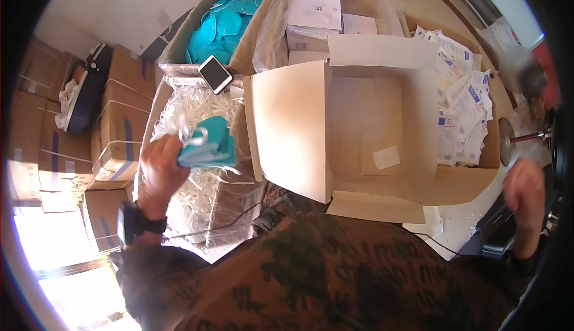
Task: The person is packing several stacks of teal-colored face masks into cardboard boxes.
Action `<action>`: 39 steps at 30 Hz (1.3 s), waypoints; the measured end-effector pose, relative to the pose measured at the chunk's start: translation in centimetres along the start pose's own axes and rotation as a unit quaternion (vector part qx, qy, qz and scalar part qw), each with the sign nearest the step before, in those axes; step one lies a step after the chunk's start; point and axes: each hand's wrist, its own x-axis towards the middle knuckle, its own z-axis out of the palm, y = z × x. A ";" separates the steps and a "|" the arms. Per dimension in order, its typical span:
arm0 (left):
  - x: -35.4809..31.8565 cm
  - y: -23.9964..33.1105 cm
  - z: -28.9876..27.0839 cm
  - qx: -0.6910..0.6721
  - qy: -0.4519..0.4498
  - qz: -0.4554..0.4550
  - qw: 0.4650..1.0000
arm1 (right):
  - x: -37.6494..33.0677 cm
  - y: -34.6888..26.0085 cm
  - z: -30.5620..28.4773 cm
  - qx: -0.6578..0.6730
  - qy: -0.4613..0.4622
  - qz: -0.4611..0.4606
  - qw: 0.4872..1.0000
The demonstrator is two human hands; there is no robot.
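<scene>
Clasping teal masks [210,146], left grip [162,165] partly hidden; right grip [525,190] blurred, can't tell openness.

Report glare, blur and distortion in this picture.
Head view: glare washes out the white patch at lower left; head view: the bare right hand looks blurred; head view: fisheye bending tilts the strapped brown cardboard boxes at left, and black darkens the rim.
</scene>
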 end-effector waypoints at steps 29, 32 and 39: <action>5.4 11.1 -2.1 -0.171 0.080 0.316 0.930 | 8.9 -5.6 21.0 -0.202 -0.340 -0.357 0.846; 4.7 9.8 -2.4 -0.145 0.042 0.281 0.948 | 8.0 -5.1 18.1 -0.187 -0.373 -0.296 0.859; 2.7 6.3 -1.0 -0.081 0.077 0.144 0.983 | 4.8 -4.2 9.5 -0.145 -0.327 -0.202 0.912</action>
